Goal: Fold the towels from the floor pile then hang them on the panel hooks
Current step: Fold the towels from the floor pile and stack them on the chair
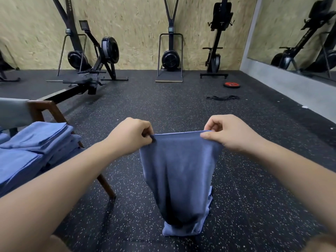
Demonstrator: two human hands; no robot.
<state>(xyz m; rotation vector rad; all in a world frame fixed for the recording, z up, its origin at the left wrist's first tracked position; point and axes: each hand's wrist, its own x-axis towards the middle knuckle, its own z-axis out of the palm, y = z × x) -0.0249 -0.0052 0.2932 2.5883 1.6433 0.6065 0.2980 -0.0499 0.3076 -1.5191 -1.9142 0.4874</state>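
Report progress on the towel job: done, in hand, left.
Done: folded towels stacked on the chair. In hand: left hand and right hand pinch the top edge of a hanging blue towel. Left: more blue cloth on the floor beneath; no hooks in view, nothing seen hung.

The towel (179, 171) hangs between the left hand (131, 136) at 9 o'clock and the right hand (231, 132) at 3 o'clock. Its bottom lies on the floor (254, 197). Folded towels (34, 142) sit on a chair (45, 110) far out at 9 o'clock.
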